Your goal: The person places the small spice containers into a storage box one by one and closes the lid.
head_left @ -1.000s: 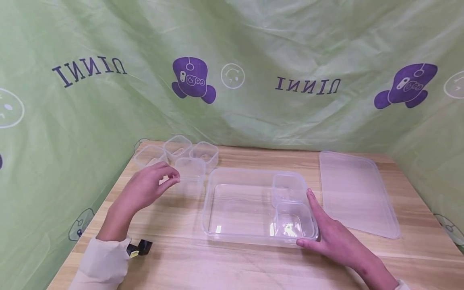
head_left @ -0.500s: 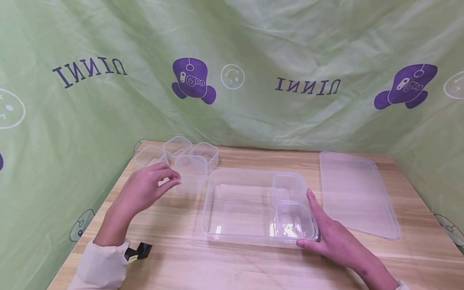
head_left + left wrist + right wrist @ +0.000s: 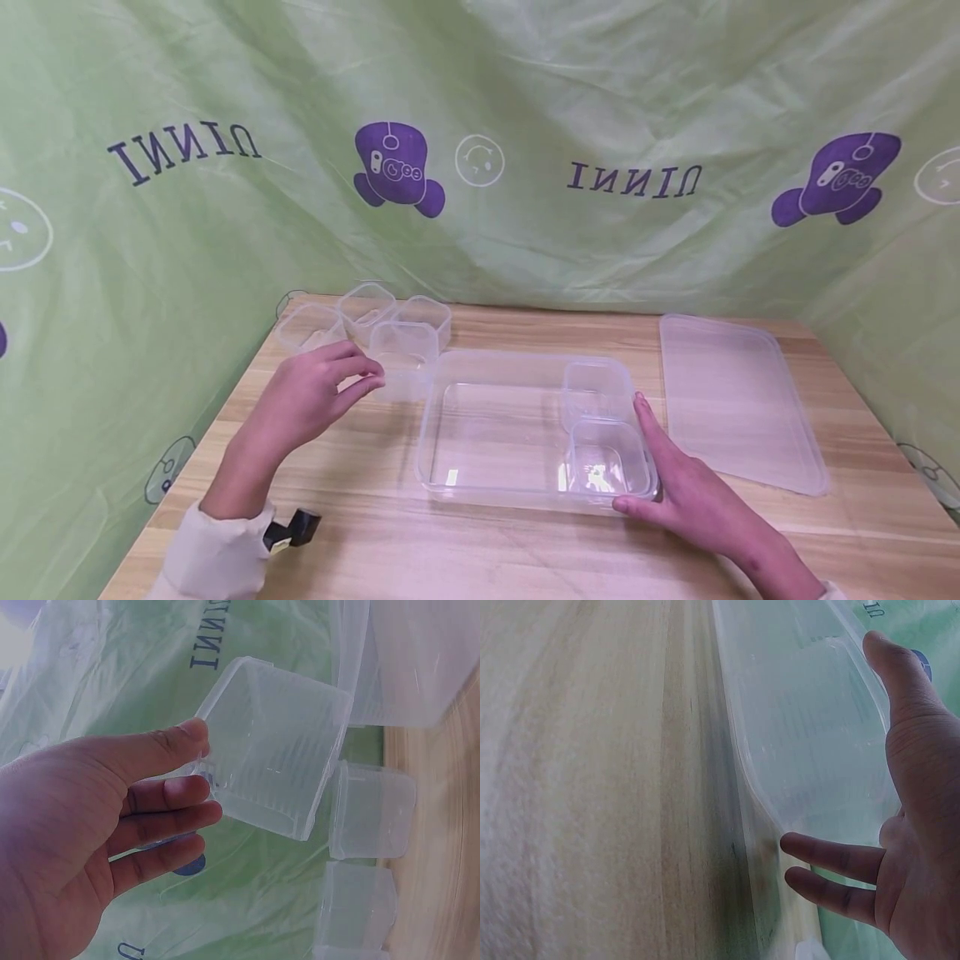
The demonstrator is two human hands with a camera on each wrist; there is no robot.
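My left hand (image 3: 311, 396) pinches the edge of a small clear plastic container (image 3: 405, 358) between thumb and fingers. In the left wrist view this small container (image 3: 274, 750) is held tilted, off the table. To its right lies a large clear rectangular food container (image 3: 498, 425). Inside the large one, along its right end, sit two small containers, a rear one (image 3: 597, 392) and a front one (image 3: 607, 454). My right hand (image 3: 690, 492) rests against the large container's right end, fingers spread and nearly straight; the right wrist view shows the thumb at its upper rim.
Three more small containers stand at the back left: a left one (image 3: 310, 323), a middle one (image 3: 367, 308) and a right one (image 3: 424, 317). A flat translucent lid (image 3: 738, 400) lies at the right of the wooden table (image 3: 420, 550). Green cloth (image 3: 480, 75) hangs behind.
My left hand has moved slightly right with the small container, bringing it close to the large container's left rim. The right hand and the large container have stayed put.
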